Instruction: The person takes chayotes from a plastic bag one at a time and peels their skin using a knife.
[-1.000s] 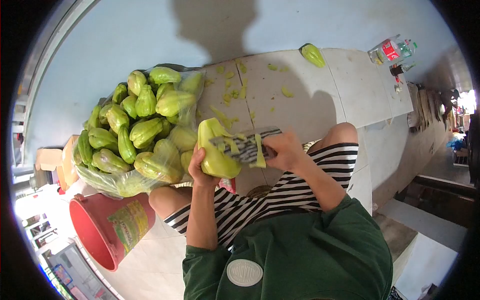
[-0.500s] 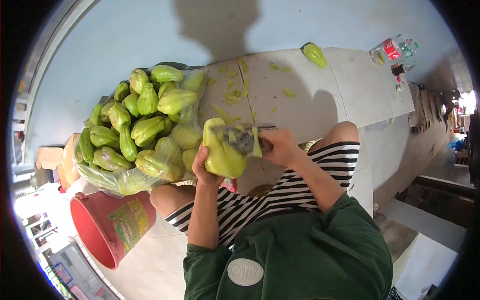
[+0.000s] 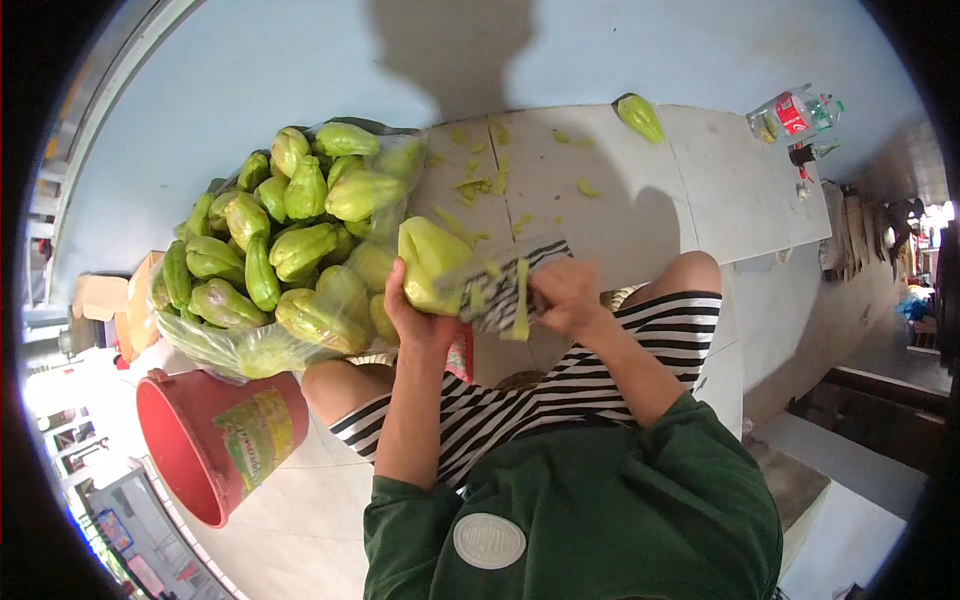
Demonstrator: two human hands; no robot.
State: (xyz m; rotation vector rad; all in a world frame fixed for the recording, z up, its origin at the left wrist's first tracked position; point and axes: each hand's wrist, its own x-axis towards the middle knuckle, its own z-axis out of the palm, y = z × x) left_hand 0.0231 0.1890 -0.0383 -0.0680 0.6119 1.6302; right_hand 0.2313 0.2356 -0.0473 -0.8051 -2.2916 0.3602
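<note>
Head view shows a pale green chayote (image 3: 428, 262) resting in the person's left hand (image 3: 420, 318), which is the nearest thing to it. This fruit sits just above the palm; the thumb presses along its left side, and the hand is wrapped around its lower end, with most of the fingers hidden. To the right of the chayote, the right hand (image 3: 570, 295), blurred, is closed around the handle of a broad-bladed tool (image 3: 490, 290). Its blade points back at the chayote and overlaps the fruit's lower right side; the blur makes it impossible to tell whether the edge is cutting in. A thin peel strip (image 3: 521, 300) hangs on the blade, between the chayote and the right hand.

Left of the chayote, close by, a clear plastic bag (image 3: 240, 365) bulges with many more green fruits. Below and left stands a tilted red bucket (image 3: 182, 430). Beyond the chayote, peel scraps (image 3: 588, 188) are scattered over a tiled surface (image 3: 725, 165). Farther off, up and to the right of the chayote, lies a lone green fruit (image 3: 640, 118), with plastic bottles (image 3: 793, 117) farther right.
</note>
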